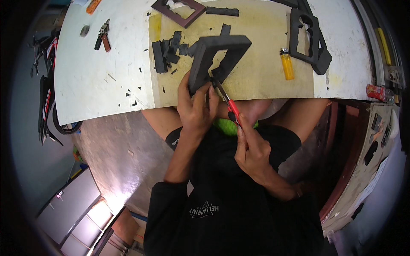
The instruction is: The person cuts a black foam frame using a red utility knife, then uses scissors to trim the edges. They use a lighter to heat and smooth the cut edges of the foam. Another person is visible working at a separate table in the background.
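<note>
My left hand [197, 106] grips the lower left end of a dark foam frame [234, 42] with a long cut-out through its middle, tilted up off the table. In my right hand [253, 149] is a red utility knife [234, 112], held like a pen by its lower end. The knife's blade reaches the inner edge of the cut-out, close to my left fingertips. Whether the blade has sunk into the foam cannot be made out. Torn dark foam scraps [160, 57] lie on the yellowed mat just left of the frame.
A yellow lighter [287, 65] lies right of the frame, beside more black foam frames [304, 36]. A brownish frame [181, 12] and a dark strip [222, 11] are at the far edge. Pliers-like tool [103, 36] and a tape roll [85, 30] lie left on the white table [106, 85].
</note>
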The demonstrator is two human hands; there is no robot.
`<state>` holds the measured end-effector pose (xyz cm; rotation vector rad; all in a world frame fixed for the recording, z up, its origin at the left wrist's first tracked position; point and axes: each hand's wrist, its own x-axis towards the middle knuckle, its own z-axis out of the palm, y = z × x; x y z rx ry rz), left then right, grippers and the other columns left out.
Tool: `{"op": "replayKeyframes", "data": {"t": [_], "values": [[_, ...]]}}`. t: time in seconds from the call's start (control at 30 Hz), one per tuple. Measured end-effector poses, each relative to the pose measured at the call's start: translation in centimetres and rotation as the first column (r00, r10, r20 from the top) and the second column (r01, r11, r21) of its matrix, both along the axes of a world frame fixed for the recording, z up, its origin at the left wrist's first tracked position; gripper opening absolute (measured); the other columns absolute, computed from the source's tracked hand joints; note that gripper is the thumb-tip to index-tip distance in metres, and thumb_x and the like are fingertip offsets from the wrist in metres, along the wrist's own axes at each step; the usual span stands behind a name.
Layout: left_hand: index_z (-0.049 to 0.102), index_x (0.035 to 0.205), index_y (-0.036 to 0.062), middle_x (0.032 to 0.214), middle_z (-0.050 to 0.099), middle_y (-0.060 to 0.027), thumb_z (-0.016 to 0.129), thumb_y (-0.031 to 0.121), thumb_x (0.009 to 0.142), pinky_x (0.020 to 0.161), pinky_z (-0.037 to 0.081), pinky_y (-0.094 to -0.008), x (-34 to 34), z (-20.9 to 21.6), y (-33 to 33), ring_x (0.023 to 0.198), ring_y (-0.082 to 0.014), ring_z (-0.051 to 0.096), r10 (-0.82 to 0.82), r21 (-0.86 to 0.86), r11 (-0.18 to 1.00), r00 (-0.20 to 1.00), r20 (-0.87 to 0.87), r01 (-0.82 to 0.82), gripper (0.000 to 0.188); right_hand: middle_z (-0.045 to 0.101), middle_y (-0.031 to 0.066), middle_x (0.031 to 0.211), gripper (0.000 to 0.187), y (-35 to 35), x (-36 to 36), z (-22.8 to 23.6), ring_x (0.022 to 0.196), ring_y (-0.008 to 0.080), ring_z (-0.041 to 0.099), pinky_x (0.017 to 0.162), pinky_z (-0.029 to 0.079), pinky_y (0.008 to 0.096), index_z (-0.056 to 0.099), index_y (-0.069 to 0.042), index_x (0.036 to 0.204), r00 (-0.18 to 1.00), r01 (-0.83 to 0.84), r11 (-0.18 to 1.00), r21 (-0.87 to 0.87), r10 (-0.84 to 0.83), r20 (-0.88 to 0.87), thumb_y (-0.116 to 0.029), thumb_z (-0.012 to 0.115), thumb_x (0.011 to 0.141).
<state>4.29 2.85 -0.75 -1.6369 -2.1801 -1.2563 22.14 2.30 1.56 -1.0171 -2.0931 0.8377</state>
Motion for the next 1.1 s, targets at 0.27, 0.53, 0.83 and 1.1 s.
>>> {"op": "replayKeyframes", "data": {"t": [0.27,0.53,0.83,1.1], "values": [[0.067,0.096,-0.0032,0.12,0.056,-0.0286,0.073,0.0,0.081,0.077,0.057,-0.0371,0.4,-0.3,0.1,0.099,-0.0366,0.066,0.014,-0.027,1.0,0.997,-0.075,-0.016,0.017,0.068,0.027,0.092,0.04,1.3,-1.4,0.6,0.074,0.031,0.071,0.059,0.056,0.036,0.053,0.008,0.132,0.998,-0.009,0.996,-0.093,0.002,-0.069,0.002,0.058,0.093],[0.067,0.097,-0.0036,0.122,0.056,-0.0304,0.074,0.001,0.081,0.075,0.059,-0.0375,0.4,-0.7,0.0,0.097,-0.0382,0.068,0.003,-0.022,1.0,0.996,-0.09,-0.005,0.018,0.067,0.0266,0.114,0.036,0.8,-1.5,1.4,0.09,0.0295,0.073,0.069,0.058,0.0322,0.056,0.007,0.13,0.997,0.028,0.978,-0.206,-0.042,-0.067,0.003,0.057,0.094],[0.066,0.098,-0.0043,0.123,0.055,-0.0326,0.073,0.0,0.081,0.074,0.059,-0.0376,0.5,-0.8,0.0,0.097,-0.0395,0.068,0.0,-0.026,1.0,0.994,-0.111,-0.003,0.019,0.067,0.0304,0.105,0.037,0.7,-0.6,1.0,0.078,0.0297,0.074,0.056,0.056,0.0332,0.054,0.009,0.131,0.992,0.006,0.979,-0.202,-0.032,-0.123,0.0,0.057,0.095],[0.065,0.098,-0.0045,0.122,0.055,-0.0328,0.071,-0.003,0.08,0.074,0.059,-0.0372,0.6,-1.0,0.0,0.097,-0.0387,0.068,-0.002,-0.014,1.0,0.996,-0.087,0.001,0.019,0.067,0.03,0.105,0.037,0.6,-0.3,0.8,0.073,0.0272,0.073,0.057,0.055,0.0324,0.054,0.008,0.131,0.991,0.003,0.982,-0.188,-0.028,-0.128,0.0,0.057,0.095]]}}
